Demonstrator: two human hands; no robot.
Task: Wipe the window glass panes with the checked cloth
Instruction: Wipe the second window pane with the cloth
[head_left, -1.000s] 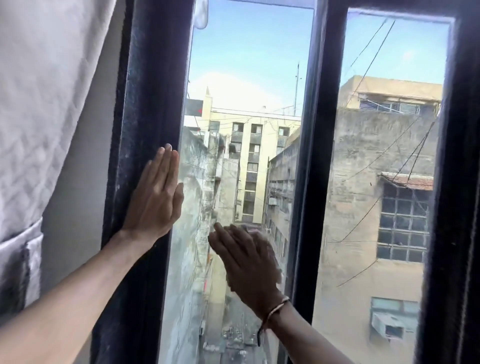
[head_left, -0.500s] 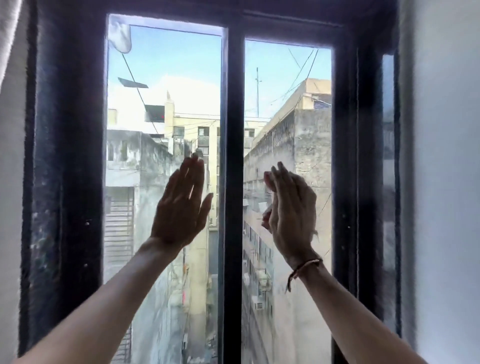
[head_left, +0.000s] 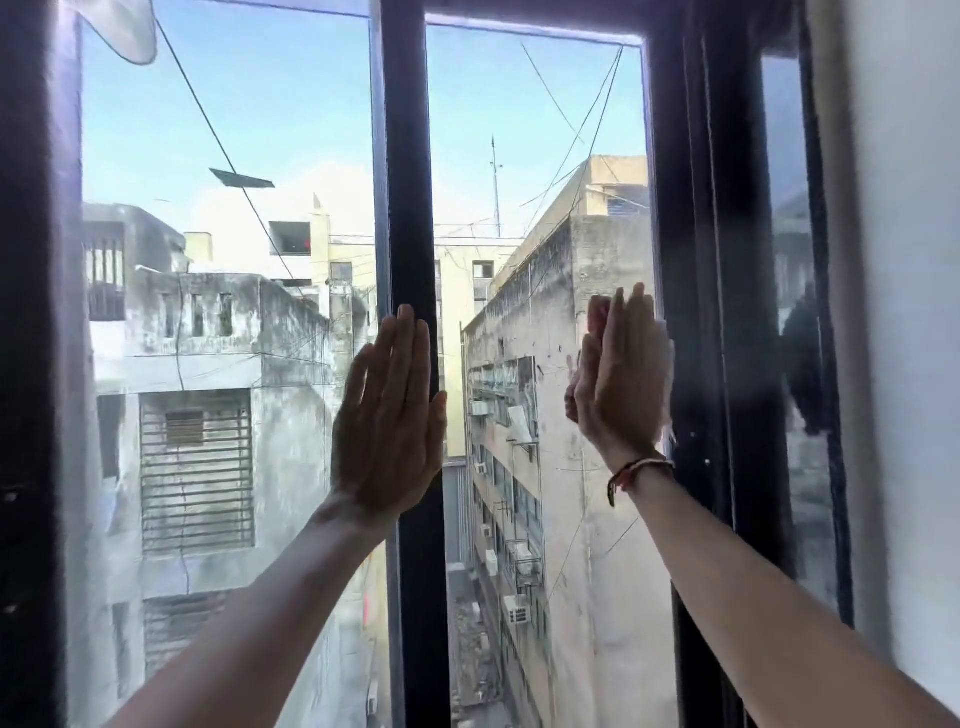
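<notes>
Hands moved right since a sec ago. Right hand (head_left: 621, 374) now flat at right edge of right pane (head_left: 550, 208), close to frame (head_left: 696, 312); before, mid pane. Cloth (head_left: 664, 358) mostly hidden under palm, only pale bit showing, checks can't be made out. Left hand (head_left: 389, 415) open, flat, holding nothing, now on middle bar (head_left: 410, 182); before, on left pane (head_left: 228, 312). Prob. one wipe across done. Left pane looks hazy, so more to do. Bar splits panes, breaks up long wipes. Wristband (head_left: 636, 467) on right wrist.

Bright daylight outside; dark backlit frame (head_left: 410, 156); soft blur
</notes>
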